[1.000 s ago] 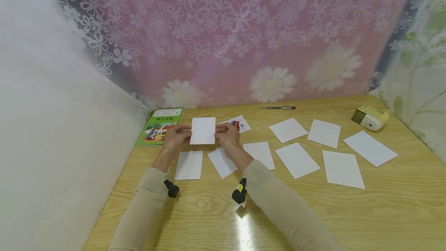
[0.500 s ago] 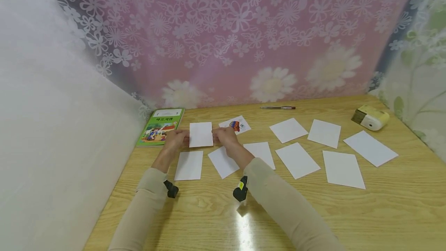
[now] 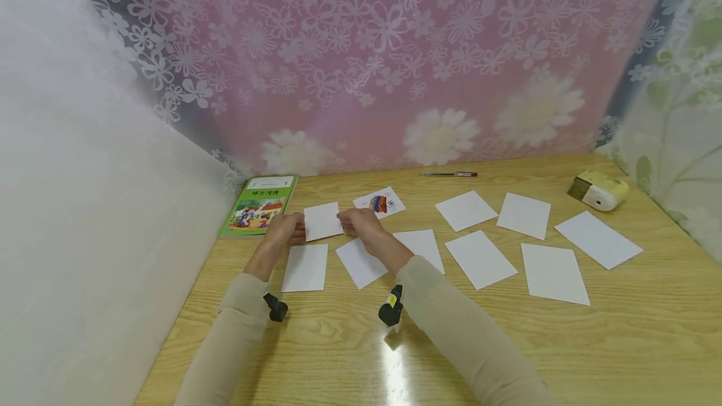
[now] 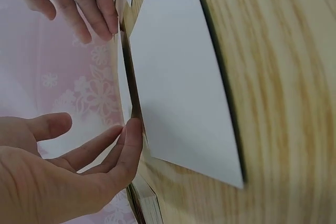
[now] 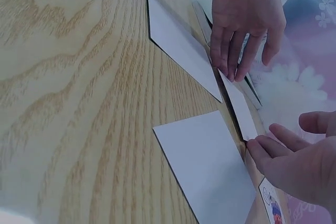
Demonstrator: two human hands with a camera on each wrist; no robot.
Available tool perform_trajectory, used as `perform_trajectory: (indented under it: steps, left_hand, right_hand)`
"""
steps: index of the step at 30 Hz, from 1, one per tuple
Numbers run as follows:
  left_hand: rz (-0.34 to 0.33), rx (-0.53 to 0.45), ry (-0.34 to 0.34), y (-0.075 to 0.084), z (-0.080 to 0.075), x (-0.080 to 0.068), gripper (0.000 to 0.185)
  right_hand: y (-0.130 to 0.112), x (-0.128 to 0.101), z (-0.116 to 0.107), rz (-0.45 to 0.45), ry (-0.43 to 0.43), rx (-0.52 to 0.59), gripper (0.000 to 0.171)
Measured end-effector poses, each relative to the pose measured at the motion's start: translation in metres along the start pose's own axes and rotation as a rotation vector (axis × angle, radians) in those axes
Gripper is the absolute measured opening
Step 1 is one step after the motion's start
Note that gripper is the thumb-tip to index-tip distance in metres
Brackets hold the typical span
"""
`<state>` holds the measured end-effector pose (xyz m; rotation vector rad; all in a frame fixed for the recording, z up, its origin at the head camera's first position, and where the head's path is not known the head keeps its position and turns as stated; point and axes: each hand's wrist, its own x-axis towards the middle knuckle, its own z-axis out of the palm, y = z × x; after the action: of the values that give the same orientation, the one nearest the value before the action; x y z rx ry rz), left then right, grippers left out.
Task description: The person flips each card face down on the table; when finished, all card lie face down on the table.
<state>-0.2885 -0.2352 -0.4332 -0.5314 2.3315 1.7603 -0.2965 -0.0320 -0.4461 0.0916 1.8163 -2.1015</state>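
A blank white card point(image 3: 323, 221) lies on the wooden table between both hands, turned slightly. At its left edge, the fingertips of my left hand point(image 3: 284, 229) touch it, and in the left wrist view the left hand's thumb point(image 4: 55, 124) stands away from the fingers. My right hand point(image 3: 363, 225) touches the card's right edge with extended fingers; its thumb point(image 5: 315, 121) is also apart in the right wrist view. Just nearer lie another blank card point(image 3: 305, 267) and a tilted card point(image 3: 359, 263), partly under the right forearm. A printed card point(image 3: 383, 203) lies behind the right hand.
A green picture-covered book point(image 3: 256, 208) lies at the far left. Several more blank cards, among them one card point(image 3: 481, 260), are spread to the right. A pen point(image 3: 449, 173) lies along the back, and a yellow-and-white device point(image 3: 599, 190) stands at the back right.
The blank card has come down from between the gripping hands onto the table and turned slightly. Both thumbs have let go, while the fingers stay at its edges.
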Motion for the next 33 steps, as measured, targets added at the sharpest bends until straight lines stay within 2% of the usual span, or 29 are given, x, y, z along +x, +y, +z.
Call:
perform_trajectory:
  steps: [5,9,11,15,20,24,26,29,33]
  left_hand:
    - [0.004,-0.004,-0.002,0.000,-0.001,-0.003,0.043]
    - [0.035,-0.003,0.006,0.002,0.002,-0.006,0.046]
    - [0.061,-0.044,0.002,0.005,0.006,-0.008,0.048]
    - [0.125,-0.119,-0.045,0.013,0.017,-0.009,0.050]
    - [0.177,-0.175,-0.141,0.023,0.038,-0.007,0.051]
    - [0.160,-0.318,-0.236,0.027,0.056,-0.006,0.052]
    - [0.144,-0.395,-0.259,0.028,0.065,-0.006,0.052]
    - [0.096,-0.500,-0.268,0.031,0.075,-0.007,0.054]
    - [0.026,-0.512,-0.242,0.033,0.088,-0.005,0.058]
  right_hand:
    - [-0.001,-0.001,-0.012,0.021,-0.103,0.007,0.044]
    - [-0.005,-0.003,-0.035,0.011,-0.140,0.037,0.048]
    - [-0.008,-0.003,-0.048,-0.001,-0.117,0.070,0.048]
    - [-0.016,0.002,-0.074,-0.034,-0.005,0.127,0.047]
    - [-0.027,0.011,-0.104,-0.089,0.108,0.218,0.047]
    - [-0.032,0.012,-0.124,-0.083,0.110,0.190,0.049]
    - [-0.034,0.011,-0.129,-0.060,0.096,0.162,0.051]
    - [-0.034,0.011,-0.134,-0.019,0.073,0.128,0.053]
    - [-0.032,0.012,-0.137,0.015,0.043,0.110,0.055]
